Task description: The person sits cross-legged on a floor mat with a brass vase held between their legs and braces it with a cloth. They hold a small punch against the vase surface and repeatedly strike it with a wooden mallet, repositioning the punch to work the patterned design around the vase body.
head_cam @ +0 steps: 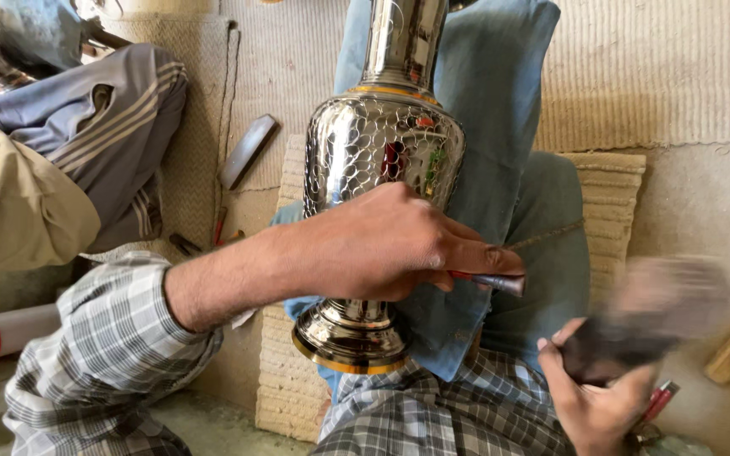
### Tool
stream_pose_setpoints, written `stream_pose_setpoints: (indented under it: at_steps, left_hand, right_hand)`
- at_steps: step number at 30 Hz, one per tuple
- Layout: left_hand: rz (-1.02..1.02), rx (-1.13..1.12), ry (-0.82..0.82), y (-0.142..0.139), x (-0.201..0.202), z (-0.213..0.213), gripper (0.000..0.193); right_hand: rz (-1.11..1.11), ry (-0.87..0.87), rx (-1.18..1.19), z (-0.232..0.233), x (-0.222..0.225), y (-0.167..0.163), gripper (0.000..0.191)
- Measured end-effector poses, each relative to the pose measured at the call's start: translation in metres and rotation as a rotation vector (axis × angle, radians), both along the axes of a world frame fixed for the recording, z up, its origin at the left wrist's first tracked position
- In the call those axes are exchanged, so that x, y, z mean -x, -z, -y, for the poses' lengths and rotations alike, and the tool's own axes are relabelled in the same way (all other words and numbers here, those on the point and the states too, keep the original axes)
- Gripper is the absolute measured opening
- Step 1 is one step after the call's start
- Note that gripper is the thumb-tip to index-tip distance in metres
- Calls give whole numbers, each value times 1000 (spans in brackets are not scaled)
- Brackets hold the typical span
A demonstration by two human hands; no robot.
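The fingers (pixel 580 384) of the right hand (pixel 593 397) are wrapped around a dark mallet (pixel 644 325), blurred, just right of the metal vase (pixel 378 194). The left hand (pixel 386 245) lies across the vase's belly, its fingers (pixel 475 257) pinched together on a thin chisel (pixel 496 280) whose tip points right of the vase. The vase rests tilted on the person's lap over blue cloth (pixel 500 127), its base nearest, its neck farthest. Left of the vase, beyond a woven mat (pixel 204 127), sits another person's striped sleeve (pixel 120 110).
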State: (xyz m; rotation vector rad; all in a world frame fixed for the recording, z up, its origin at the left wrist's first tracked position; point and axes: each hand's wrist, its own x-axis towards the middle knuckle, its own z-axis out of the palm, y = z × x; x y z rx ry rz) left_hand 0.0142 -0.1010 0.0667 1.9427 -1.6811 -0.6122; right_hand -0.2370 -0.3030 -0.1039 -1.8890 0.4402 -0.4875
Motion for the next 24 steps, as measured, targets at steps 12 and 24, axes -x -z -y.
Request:
stream_pose_setpoints:
  at_steps: [12, 24]
  left_hand:
    - [-94, -6, 36, -2, -5, 8, 58]
    - [-107, -47, 108, 8, -8, 13, 51]
  right_hand:
    - [-119, 16, 249, -9, 17, 29, 64]
    - [45, -60, 275, 4, 0, -5, 83]
